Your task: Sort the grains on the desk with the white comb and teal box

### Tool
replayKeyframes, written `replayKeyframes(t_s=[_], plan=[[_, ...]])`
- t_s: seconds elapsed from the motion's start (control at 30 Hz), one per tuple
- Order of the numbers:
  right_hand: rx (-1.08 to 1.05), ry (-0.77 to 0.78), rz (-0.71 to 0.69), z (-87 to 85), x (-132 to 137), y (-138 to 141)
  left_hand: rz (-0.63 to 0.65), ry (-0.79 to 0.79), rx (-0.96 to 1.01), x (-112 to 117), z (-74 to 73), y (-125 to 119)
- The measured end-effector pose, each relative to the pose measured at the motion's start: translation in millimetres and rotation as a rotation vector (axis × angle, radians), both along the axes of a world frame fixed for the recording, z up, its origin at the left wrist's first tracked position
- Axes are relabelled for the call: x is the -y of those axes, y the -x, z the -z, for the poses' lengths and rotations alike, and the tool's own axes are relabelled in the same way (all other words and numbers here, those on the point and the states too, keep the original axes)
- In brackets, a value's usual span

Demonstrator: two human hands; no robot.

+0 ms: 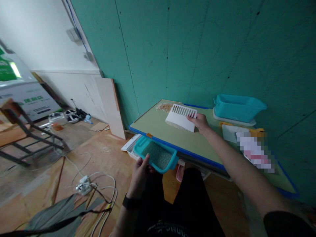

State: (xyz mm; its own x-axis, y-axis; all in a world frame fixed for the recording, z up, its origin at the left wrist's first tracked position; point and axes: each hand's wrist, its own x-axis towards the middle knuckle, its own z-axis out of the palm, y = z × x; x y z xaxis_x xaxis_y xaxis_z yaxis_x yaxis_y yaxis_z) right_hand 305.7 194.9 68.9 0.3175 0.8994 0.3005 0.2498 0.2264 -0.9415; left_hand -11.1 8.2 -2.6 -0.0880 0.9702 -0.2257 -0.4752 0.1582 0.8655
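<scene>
Scraper (178,123) and tub (174,161), both held.
We find the right hand (200,123) with fingers gripping the scraper on the desk (170,138), the left (141,168) pinching the tub by its front edge. We advise scraper flat, tub close beneath. The panel's (22,95) green lettering seems too blurred to read.

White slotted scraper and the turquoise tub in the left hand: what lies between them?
In the head view: pale grains along the lower edge of the white slotted scraper, then green tabletop, then its blue edging, before the turquoise tub.
</scene>
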Motion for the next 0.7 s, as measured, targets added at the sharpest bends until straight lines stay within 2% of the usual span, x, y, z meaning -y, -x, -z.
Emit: replayKeyframes(t_s=[0.33,0.7], plan=[[-0.012,0.009,-0.071,1.2,7.9,17.2,-0.006,0.015,0.001,1.1,-3.6,-0.3],[-0.014,0.005,-0.135,1.8,20.7,44.6,-0.026,0.000,0.017,-0.5,3.9,1.3]])
